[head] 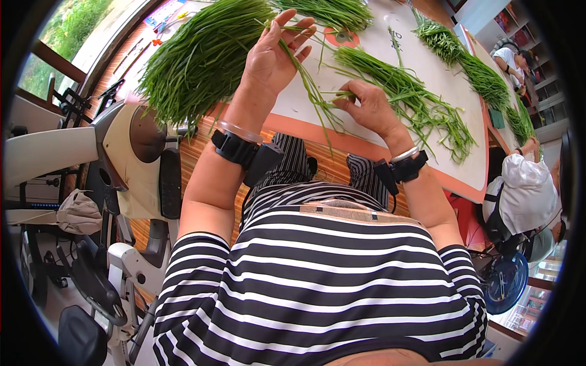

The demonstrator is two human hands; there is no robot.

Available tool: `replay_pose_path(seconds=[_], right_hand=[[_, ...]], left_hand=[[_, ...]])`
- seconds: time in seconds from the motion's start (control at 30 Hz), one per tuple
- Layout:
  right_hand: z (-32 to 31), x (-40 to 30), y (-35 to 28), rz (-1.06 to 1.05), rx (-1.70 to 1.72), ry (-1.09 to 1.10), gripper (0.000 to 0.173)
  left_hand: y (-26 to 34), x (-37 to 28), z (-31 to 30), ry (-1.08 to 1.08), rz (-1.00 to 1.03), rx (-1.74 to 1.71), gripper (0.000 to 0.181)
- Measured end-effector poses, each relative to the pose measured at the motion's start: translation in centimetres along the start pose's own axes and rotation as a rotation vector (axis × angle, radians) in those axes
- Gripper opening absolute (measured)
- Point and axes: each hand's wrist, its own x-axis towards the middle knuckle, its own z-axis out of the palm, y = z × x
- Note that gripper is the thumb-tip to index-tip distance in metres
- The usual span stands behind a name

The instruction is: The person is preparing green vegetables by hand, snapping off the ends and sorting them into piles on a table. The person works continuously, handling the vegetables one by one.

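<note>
My left hand (pixel 276 57) is raised at the table's near edge, palm up, holding a few long green leafy stalks (pixel 306 80) that look like garlic chives and hang down to the right. To its right, my right hand (pixel 364 105) pinches short stalk pieces (pixel 339 95) between thumb and fingers. A large pile of the greens (pixel 201 64) lies left of my left hand and overhangs the table edge. Beyond my right hand a looser, thinner row of greens (pixel 403 87) stretches over the white table (pixel 293 103). Another bunch (pixel 332 13) lies at the far side.
More greens (pixel 485 78) lie along the table's right side. Two people (pixel 510 64) (pixel 524 192) are at the right. Exercise equipment (pixel 132 151) stands close on the left, a blue round-backed stool (pixel 506 283) at the lower right.
</note>
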Motion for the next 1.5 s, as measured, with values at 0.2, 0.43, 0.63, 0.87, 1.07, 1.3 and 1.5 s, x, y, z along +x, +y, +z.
replay_pose_path(seconds=[0.2,0.43,0.63,0.87,1.07,1.3,1.5], right_hand=[[1.1,0.0,-0.4,-0.125,-0.006,-0.046,0.022],[-2.0,-0.4,-0.3,-0.005,0.085,0.016,0.013],[-3.4,-0.8,0.0,0.016,0.226,0.078,0.014],[-2.8,-0.4,0.1,0.016,0.145,0.088,0.017],[-3.7,-0.4,-0.3,0.152,0.210,0.091,0.018],[-2.9,0.5,1.3,0.157,0.249,0.141,0.019],[-3.6,0.7,-1.2,0.076,0.146,0.121,0.017]], left_hand=[[-1.0,0.2,0.6,-0.134,0.005,-0.145,0.038],[0.7,0.4,-0.4,0.047,0.112,-0.060,0.032],[1.2,0.0,0.3,0.152,0.251,0.073,0.029],[-3.0,-2.2,3.8,-0.119,-0.129,0.315,0.023],[-1.0,-0.9,4.6,0.025,0.023,0.280,0.019],[-2.2,-2.7,4.1,-0.068,-0.192,0.297,0.018],[-6.7,-3.3,5.5,-0.034,-0.212,0.240,0.018]])
